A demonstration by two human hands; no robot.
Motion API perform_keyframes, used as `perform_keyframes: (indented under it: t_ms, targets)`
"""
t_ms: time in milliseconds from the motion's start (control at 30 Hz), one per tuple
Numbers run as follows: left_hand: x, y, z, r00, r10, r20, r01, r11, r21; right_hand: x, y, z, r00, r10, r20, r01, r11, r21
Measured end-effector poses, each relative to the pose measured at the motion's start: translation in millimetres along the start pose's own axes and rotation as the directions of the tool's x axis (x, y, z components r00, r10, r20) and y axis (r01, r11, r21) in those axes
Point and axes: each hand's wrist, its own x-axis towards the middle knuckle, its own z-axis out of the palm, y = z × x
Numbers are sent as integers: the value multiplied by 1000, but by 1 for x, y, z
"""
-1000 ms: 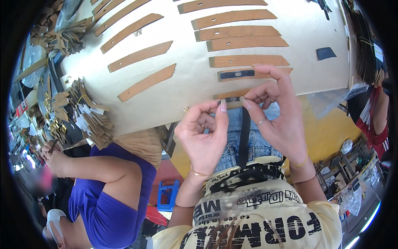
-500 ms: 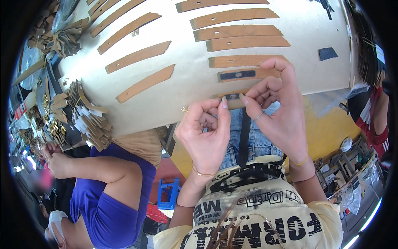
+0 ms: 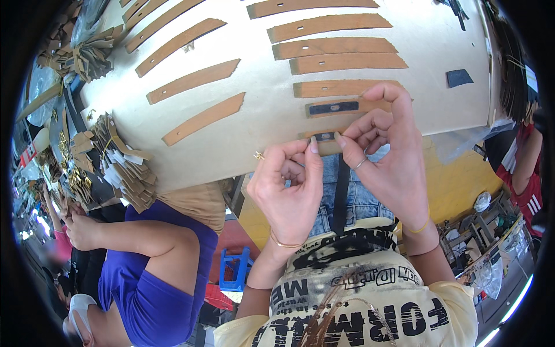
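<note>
Both hands sit a little closer together than a moment ago, the thumbs drawn in toward the near edge of the table [image 3: 404, 34], which serves as the landmark.

Nearest the body, the left hand [image 3: 289, 185] is curled, thumb and forefinger pinched at the end of a brown strap [image 3: 326, 143] that lies on the table's near edge. The right hand [image 3: 387, 156] pinches the same strap from the other side, fingers bent and a ring on one finger; holding it from both ends keeps the small piece steady at the edge. Whether the strap is lifted or resting on the table I cannot tell. A small brass fitting [image 3: 258, 155] sits at the table edge just left of the left hand.

Farther onto the table lie more flat brown straps [image 3: 347, 62], stiff, matte and leather-like, with slots and angled ends, set in rows well apart. One carries a dark patch [image 3: 334, 108]. Off the table's left side, a seated person in a purple top [image 3: 156, 277] works beside a heap of cut pieces [image 3: 124, 168].
</note>
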Motion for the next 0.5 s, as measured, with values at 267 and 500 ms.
perform_keyframes:
  t_ms: [267,500]
  targets:
    - [0,2,2,1000,5,-8,-5,1000,8,0,0,0,1000,-9,-1,9,1000,-18]
    - [-2,0,4,1000,1,-27,-1,1000,-3,0,-1,0,1000,-12,-4,11,1000,-29]
